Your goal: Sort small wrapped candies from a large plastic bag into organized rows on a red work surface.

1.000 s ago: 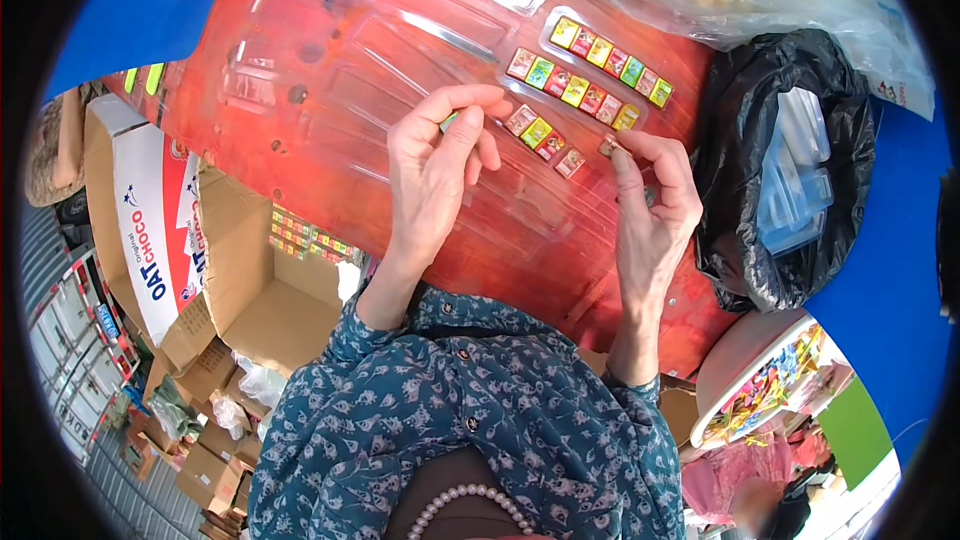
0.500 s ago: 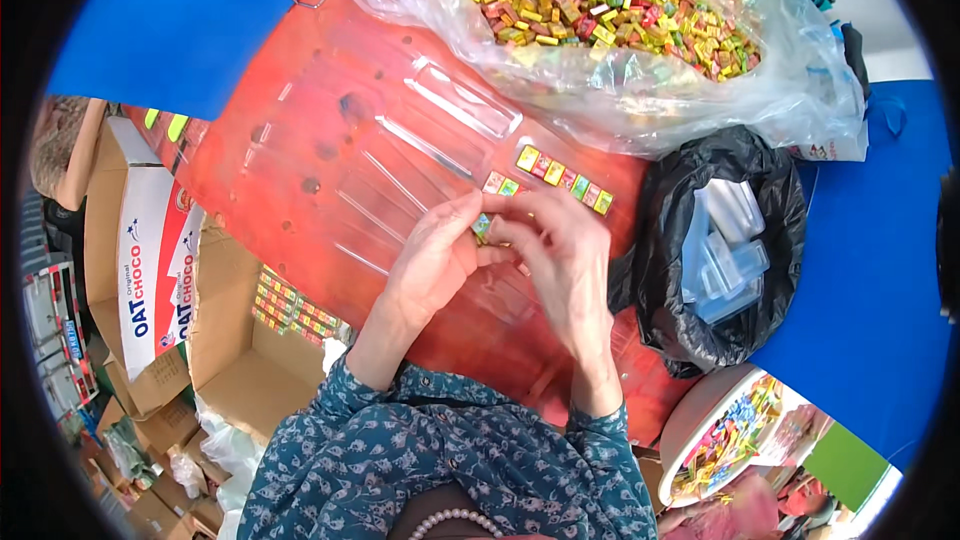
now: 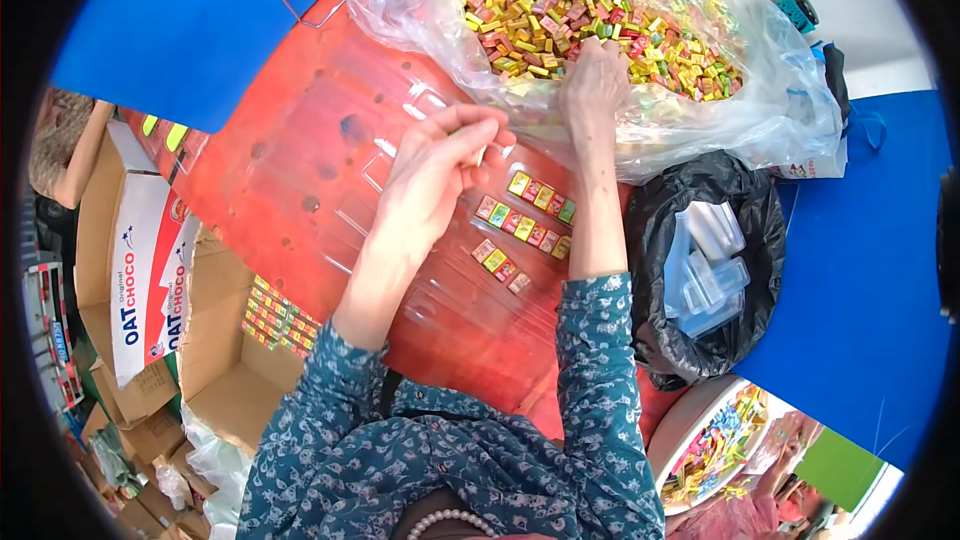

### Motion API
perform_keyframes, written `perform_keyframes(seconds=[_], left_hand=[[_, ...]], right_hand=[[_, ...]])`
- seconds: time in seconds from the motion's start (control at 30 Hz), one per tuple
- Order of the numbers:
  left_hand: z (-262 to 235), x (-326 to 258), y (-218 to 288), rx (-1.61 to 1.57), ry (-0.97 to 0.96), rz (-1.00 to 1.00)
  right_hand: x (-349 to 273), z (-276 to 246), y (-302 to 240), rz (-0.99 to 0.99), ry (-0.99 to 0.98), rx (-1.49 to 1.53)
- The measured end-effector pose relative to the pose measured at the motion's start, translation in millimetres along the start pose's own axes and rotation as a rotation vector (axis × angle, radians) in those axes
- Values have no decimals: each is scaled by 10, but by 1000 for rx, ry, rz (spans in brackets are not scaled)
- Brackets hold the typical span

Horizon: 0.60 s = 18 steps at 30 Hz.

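R hand (image 3: pixel 595 85) is at the near side of the heap of small wrapped blocks (image 3: pixel 600 12) in the big clear plastic bag (image 3: pixel 690 140), far side of the red desk (image 3: pixel 285 155). Fingers point down, tips hidden among the blocks; can't tell if it's gripping any. L hand (image 3: pixel 430 175) is up over the clear plastic trays (image 3: pixel 425 95), fingers curled, thumb close to index, so narrow gap. Sth small + pale shows at the fingertips; can't tell if it's a block.

Blocks also sit in 3 rows on the desk, btwn the forearms: upper row (image 3: pixel 541 196), mid row (image 3: pixel 523 227), lower row (image 3: pixel 501 266). Lower = 4 pcs. Upper + mid run up to the R forearm, so full count n/a. Colors mixed: yellow, red, green, pinkish.

R of desk: black bag (image 3: pixel 652 270) w/ clear plastic boxes (image 3: pixel 712 285) inside. Below it, white tub (image 3: pixel 672 432) w/ multicolored pcs. L side: open cardboard box (image 3: pixel 235 400), more blocks in neat rows (image 3: pixel 275 315) in it. Blue surface (image 3: pixel 850 250) far R.
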State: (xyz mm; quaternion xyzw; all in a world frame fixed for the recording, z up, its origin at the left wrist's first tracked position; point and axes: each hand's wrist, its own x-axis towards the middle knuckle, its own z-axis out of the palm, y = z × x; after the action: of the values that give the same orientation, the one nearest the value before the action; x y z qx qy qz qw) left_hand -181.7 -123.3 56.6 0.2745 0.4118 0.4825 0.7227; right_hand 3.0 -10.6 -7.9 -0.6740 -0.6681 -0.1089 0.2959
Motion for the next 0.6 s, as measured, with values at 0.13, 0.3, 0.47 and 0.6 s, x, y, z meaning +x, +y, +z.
perform_keyframes(seconds=[0.13,0.3,0.47,0.6], left_hand=[[80,538,-84,-58,-41,-32],[474,1411,-232,64,-84,17],[978,2360,-430,712,-76,576],[1147,2738,-606,1035,-153,811]], right_hand=[[70,-88,28,243,87,475],[178,-243,245,448,262,515],[144,-91,436,608,268,548],[122,37,595,636,366,680]])
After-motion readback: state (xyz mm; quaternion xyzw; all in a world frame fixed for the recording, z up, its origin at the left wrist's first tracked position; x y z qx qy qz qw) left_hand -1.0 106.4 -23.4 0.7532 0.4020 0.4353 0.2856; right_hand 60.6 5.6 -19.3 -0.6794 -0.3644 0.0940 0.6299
